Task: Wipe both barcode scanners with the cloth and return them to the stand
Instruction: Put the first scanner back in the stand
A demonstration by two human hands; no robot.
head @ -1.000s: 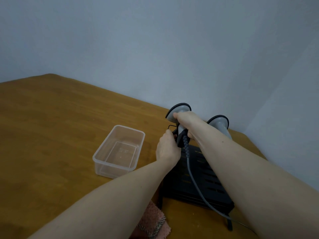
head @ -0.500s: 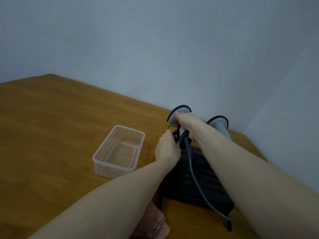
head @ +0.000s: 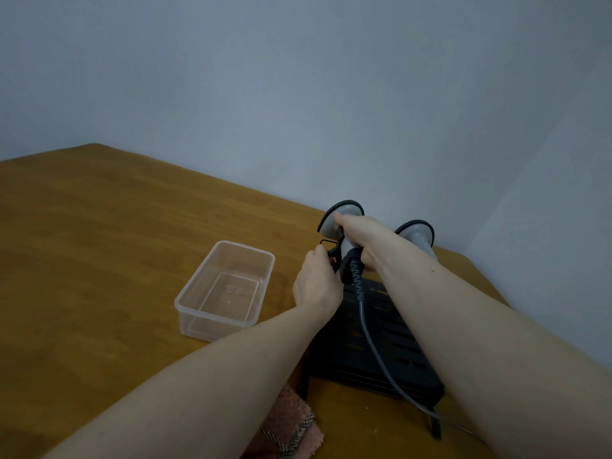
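Observation:
Two grey barcode scanners with black rims stand head-up at the far end of a black slotted stand [head: 390,346]. My right hand [head: 362,238] is wrapped around the handle of the left scanner [head: 341,217], whose coiled grey cable runs down across the stand. My left hand [head: 316,281] rests against the stand's thin wire frame just left of that scanner's base; its fingertips are hidden. The right scanner [head: 418,235] stands untouched behind my right forearm. A pink cloth [head: 288,429] with a checked edge lies on the table at the bottom, partly under my left arm.
A transparent, empty plastic box [head: 225,289] sits on the wooden table [head: 99,260] left of the stand. Pale walls meet in a corner right behind the scanners. The table's right edge runs close past the stand.
The left scanner and my right hand shifted very slightly up and right; my left hand stays at the stand's frame. Otherwise the scene is the same.

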